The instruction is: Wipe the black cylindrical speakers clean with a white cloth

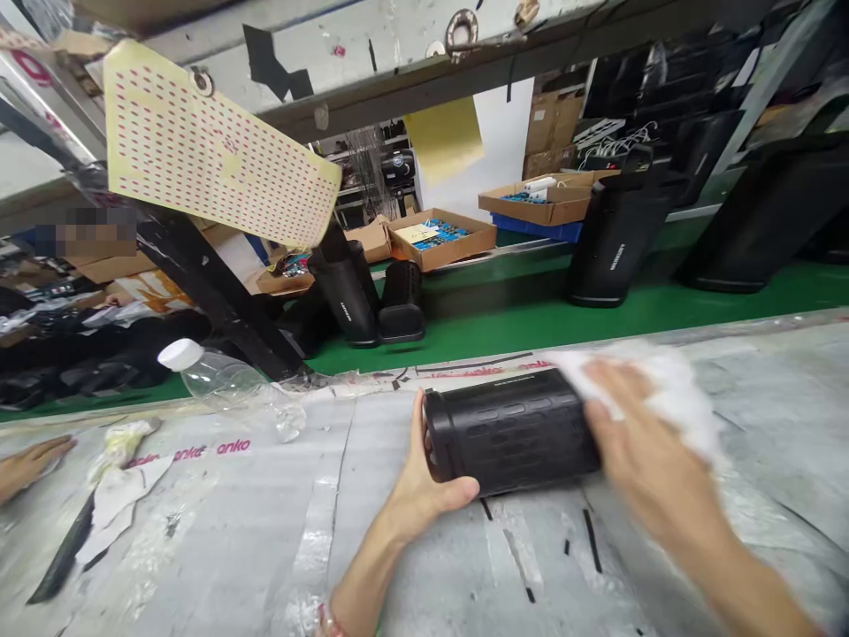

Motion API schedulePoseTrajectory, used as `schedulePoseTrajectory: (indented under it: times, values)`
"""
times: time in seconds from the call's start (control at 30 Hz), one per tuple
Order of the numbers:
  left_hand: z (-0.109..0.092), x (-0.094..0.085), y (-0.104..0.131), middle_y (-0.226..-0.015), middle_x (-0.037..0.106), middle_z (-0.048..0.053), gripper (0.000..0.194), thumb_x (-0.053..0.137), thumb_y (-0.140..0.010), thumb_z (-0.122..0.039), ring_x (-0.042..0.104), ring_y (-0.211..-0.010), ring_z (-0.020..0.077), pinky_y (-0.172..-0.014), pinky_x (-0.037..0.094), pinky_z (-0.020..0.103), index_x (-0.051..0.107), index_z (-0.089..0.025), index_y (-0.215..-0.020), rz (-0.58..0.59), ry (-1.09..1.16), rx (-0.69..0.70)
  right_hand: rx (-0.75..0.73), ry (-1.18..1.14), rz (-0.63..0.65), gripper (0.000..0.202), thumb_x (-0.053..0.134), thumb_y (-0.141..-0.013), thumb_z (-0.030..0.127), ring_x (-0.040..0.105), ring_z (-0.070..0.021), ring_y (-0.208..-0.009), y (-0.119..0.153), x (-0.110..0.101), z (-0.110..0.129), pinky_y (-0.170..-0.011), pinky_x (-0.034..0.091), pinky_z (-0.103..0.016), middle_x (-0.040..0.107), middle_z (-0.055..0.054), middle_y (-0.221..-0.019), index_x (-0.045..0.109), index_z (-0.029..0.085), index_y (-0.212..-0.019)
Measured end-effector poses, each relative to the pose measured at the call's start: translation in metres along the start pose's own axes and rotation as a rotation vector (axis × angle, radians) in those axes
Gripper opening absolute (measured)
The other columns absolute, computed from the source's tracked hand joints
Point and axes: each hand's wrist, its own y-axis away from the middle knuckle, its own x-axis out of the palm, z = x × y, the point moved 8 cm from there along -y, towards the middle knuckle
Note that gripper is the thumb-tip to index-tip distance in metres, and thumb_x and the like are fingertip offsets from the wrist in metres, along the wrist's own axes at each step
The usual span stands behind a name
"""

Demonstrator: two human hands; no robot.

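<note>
A black cylindrical speaker (523,433) with an oval-patterned surface lies on its side above the grey-covered worktable (232,548). Around its left end wraps my left hand (424,495), thumb on the near side and fingers behind. My right hand (637,433), smeared by motion, presses a white cloth (676,389) against the speaker's right end. Whether the speaker rests on the table or is slightly lifted, I cannot tell.
A clear plastic bottle (232,385) lies at the table's far left edge. Another person's hand (33,464) is at far left, near a tape-wrapped tool (72,531). Beyond, black speakers (616,239) and cardboard boxes (444,239) stand on a green surface (491,301). A dotted yellow sheet (218,150) hangs above.
</note>
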Motion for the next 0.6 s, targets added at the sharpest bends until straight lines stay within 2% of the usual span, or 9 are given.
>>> schedulePoseTrajectory:
  times: [0.07, 0.13, 0.2, 0.3, 0.37, 0.43, 0.5, 0.53, 0.6]
  values:
    - [-0.002, 0.005, 0.0, -0.161, 0.027, 0.015, 0.133, 0.085, -0.068, -0.039, 0.03, -0.148, 0.0311, -0.122, 0.026, 0.049, -0.016, -0.028, -0.153, 0.018, 0.023, 0.007, 0.186, 0.082, -0.014, 0.046, 0.033, -0.105, 0.033, 0.042, -0.0351, -0.136, -0.007, -0.01, -0.045, -0.113, 0.03, -0.063, 0.052, -0.01, -0.142, 0.047, 0.019, -0.146]
    - [-0.003, 0.007, 0.001, -0.161, 0.028, 0.015, 0.134, 0.086, -0.067, -0.039, 0.032, -0.147, 0.0309, -0.122, 0.027, 0.048, -0.017, -0.029, -0.153, 0.023, 0.034, 0.013, 0.199, 0.057, -0.034, 0.046, 0.032, -0.105, 0.033, 0.036, -0.0354, -0.14, -0.009, -0.017, -0.041, -0.115, 0.028, -0.064, 0.052, -0.01, -0.143, 0.048, 0.019, -0.146]
    - [-0.002, 0.006, 0.001, -0.16, 0.029, 0.015, 0.136, 0.087, -0.066, -0.041, 0.033, -0.147, 0.0313, -0.121, 0.028, 0.048, -0.017, -0.027, -0.153, -0.001, 0.032, 0.005, 0.038, -0.073, -0.035, 0.049, 0.035, -0.103, 0.026, 0.034, -0.0316, -0.142, -0.005, -0.016, 0.007, -0.116, 0.028, -0.058, 0.049, -0.011, -0.145, 0.037, 0.017, -0.152]
    - [0.001, 0.004, 0.002, -0.159, 0.031, 0.017, 0.143, 0.089, -0.061, -0.045, 0.034, -0.146, 0.0314, -0.121, 0.03, 0.046, -0.018, -0.025, -0.153, -0.028, 0.016, -0.022, -0.333, -0.263, 0.072, 0.06, 0.037, -0.1, 0.016, 0.032, -0.0237, -0.144, 0.008, -0.004, 0.096, -0.119, 0.027, -0.045, 0.045, -0.009, -0.149, 0.021, 0.013, -0.157]
    - [0.002, 0.002, 0.003, -0.159, 0.032, 0.017, 0.143, 0.089, -0.061, -0.045, 0.036, -0.146, 0.0306, -0.121, 0.031, 0.044, -0.018, -0.025, -0.153, -0.032, 0.003, -0.031, -0.466, -0.29, 0.1, 0.058, 0.038, -0.098, 0.014, 0.033, -0.0225, -0.143, 0.008, -0.001, 0.114, -0.118, 0.027, -0.042, 0.046, -0.009, -0.148, 0.026, 0.01, -0.155]
    - [0.001, 0.002, 0.003, -0.159, 0.031, 0.017, 0.141, 0.088, -0.063, -0.044, 0.036, -0.146, 0.03, -0.12, 0.031, 0.044, -0.018, -0.025, -0.153, -0.029, -0.005, -0.026, -0.343, -0.236, 0.088, 0.048, 0.036, -0.098, 0.018, 0.043, -0.0241, -0.137, -0.011, 0.0, 0.08, -0.115, 0.031, -0.044, 0.054, -0.011, -0.141, 0.045, 0.01, -0.145]
    - [-0.001, 0.003, 0.002, -0.16, 0.03, 0.017, 0.139, 0.087, -0.065, -0.042, 0.036, -0.146, 0.0295, -0.12, 0.031, 0.044, -0.018, -0.025, -0.153, -0.008, -0.014, -0.013, 0.035, -0.135, 0.146, 0.045, 0.031, -0.098, 0.029, 0.056, -0.0302, -0.12, -0.036, 0.003, 0.007, -0.107, 0.036, -0.049, 0.067, -0.015, -0.12, 0.067, 0.013, -0.117]
    - [-0.002, 0.004, 0.002, -0.16, 0.03, 0.016, 0.138, 0.087, -0.065, -0.041, 0.035, -0.146, 0.029, -0.12, 0.031, 0.044, -0.019, -0.026, -0.153, 0.009, -0.022, -0.006, 0.274, -0.059, 0.253, 0.045, 0.031, -0.095, 0.035, 0.057, -0.0334, -0.116, -0.043, 0.008, -0.034, -0.103, 0.037, -0.05, 0.069, -0.016, -0.112, 0.071, 0.015, -0.099]
    - [-0.004, 0.006, 0.002, -0.161, 0.03, 0.014, 0.137, 0.087, -0.066, -0.039, 0.034, -0.147, 0.0274, -0.121, 0.029, 0.043, -0.018, -0.028, -0.153, 0.031, -0.046, 0.011, 0.452, -0.023, 0.345, 0.048, 0.031, -0.092, 0.044, 0.063, -0.0342, -0.086, -0.056, 0.009, -0.081, -0.08, 0.045, -0.046, 0.068, -0.019, -0.08, 0.063, 0.017, -0.067]
